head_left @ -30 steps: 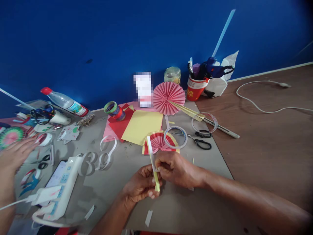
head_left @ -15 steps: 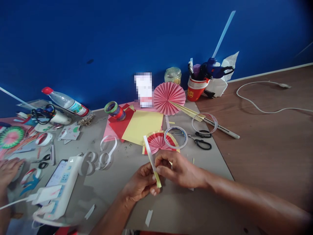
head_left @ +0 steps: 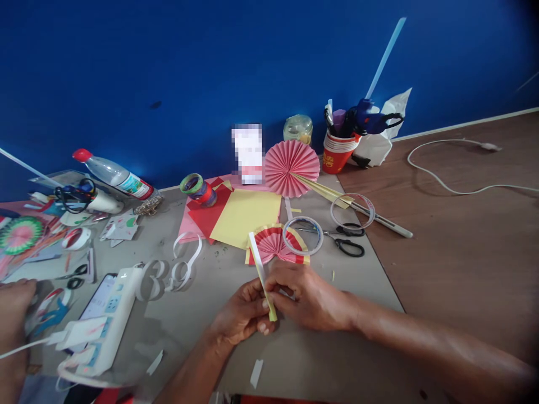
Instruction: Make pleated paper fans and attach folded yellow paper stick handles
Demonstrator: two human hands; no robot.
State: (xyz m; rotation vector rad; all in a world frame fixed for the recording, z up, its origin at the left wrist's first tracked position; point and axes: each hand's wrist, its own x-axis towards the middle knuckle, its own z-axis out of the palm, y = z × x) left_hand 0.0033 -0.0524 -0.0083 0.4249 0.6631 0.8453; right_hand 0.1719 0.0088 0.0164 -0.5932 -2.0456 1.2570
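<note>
My left hand (head_left: 240,314) and my right hand (head_left: 309,297) meet low in the middle of the view, both pinching a narrow folded yellow paper strip (head_left: 260,268) with white tape along it. The strip slants up and to the left from my fingers. Just beyond it a red and yellow pleated half fan (head_left: 273,245) lies on the grey mat (head_left: 197,314), beside a clear tape ring (head_left: 302,236). A yellow sheet (head_left: 244,216) lies over red and pink paper further back.
Black scissors (head_left: 347,245), a second tape ring (head_left: 352,211), a pink round fan (head_left: 291,168) and a red cup of tools (head_left: 337,151) stand to the right rear. A power strip (head_left: 103,320), a bottle (head_left: 113,175) and another person's hand (head_left: 12,300) are at the left. A white cable (head_left: 446,182) crosses the wooden floor.
My hands have shifted slightly along the strip, still pinching it. The other person's hand at the left has drawn back toward the near left edge.
</note>
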